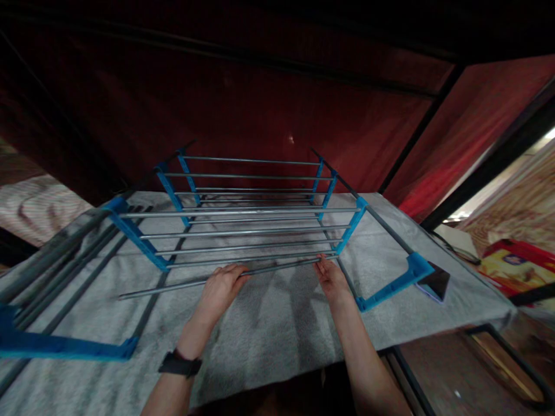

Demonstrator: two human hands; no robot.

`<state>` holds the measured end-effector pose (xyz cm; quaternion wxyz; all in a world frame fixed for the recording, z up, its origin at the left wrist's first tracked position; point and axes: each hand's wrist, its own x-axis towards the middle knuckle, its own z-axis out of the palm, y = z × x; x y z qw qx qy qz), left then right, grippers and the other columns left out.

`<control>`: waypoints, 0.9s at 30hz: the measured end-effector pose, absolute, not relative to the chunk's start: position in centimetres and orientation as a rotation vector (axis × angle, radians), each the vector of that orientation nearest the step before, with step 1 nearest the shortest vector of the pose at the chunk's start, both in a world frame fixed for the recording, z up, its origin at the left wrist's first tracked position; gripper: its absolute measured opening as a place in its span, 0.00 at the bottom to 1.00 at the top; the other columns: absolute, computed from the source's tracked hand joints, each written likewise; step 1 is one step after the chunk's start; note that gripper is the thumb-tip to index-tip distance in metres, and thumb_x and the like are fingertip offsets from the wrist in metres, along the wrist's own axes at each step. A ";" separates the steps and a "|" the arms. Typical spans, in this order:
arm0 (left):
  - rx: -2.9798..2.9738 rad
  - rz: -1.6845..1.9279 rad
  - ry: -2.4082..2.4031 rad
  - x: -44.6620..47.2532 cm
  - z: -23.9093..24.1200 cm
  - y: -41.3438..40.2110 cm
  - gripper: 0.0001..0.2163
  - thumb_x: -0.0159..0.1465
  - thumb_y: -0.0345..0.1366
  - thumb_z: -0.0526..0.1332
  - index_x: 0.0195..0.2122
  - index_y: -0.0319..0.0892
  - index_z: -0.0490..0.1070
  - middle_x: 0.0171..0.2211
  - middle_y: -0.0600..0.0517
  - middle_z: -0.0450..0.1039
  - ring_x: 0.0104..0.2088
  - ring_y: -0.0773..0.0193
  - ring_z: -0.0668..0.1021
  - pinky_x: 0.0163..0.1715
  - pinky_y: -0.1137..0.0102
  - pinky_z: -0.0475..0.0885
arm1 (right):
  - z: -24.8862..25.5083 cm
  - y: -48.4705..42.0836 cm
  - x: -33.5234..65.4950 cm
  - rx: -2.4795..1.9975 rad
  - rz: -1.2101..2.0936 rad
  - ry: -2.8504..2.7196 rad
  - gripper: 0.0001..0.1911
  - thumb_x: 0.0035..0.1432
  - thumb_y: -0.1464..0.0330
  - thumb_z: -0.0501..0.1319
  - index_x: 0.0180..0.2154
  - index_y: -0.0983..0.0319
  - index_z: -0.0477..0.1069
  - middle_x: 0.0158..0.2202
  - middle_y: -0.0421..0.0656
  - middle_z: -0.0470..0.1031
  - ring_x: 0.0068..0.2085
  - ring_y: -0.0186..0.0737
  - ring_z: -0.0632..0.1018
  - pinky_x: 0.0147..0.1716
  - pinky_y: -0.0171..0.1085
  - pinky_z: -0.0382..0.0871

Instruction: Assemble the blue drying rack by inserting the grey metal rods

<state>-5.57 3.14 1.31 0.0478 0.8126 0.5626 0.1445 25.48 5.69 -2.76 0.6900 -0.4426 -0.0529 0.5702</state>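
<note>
A drying rack frame (pixel 260 214) of grey metal rods and blue plastic side pieces lies on a grey cloth-covered surface (pixel 269 323). One loose grey rod (pixel 173 286) slants from lower left up toward the frame's right blue bracket (pixel 351 228). My left hand (pixel 221 289) is closed around this rod near its middle. My right hand (pixel 332 278) pinches the rod's right end beside the bracket. A dark band sits on my left wrist.
More rack parts lie around: a blue bar (pixel 65 346) and grey rods at the left, a blue foot piece (pixel 399 280) at the right. A dark phone (pixel 436 283) rests near the right edge. Red fabric walls stand behind. A colourful box (pixel 515 263) is at far right.
</note>
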 end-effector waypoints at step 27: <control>2.495 0.471 1.568 -4.7 -0.7 5.4 0.18 0.71 0.44 0.49 0.49 0.44 0.76 0.45 0.47 0.81 0.45 0.52 0.81 0.48 0.59 0.74 | -1.4 6.0 28.0 -1.028 1.244 0.016 0.13 0.69 0.68 0.52 0.33 0.59 0.72 0.28 0.38 0.79 0.31 0.30 0.80 0.37 0.31 0.76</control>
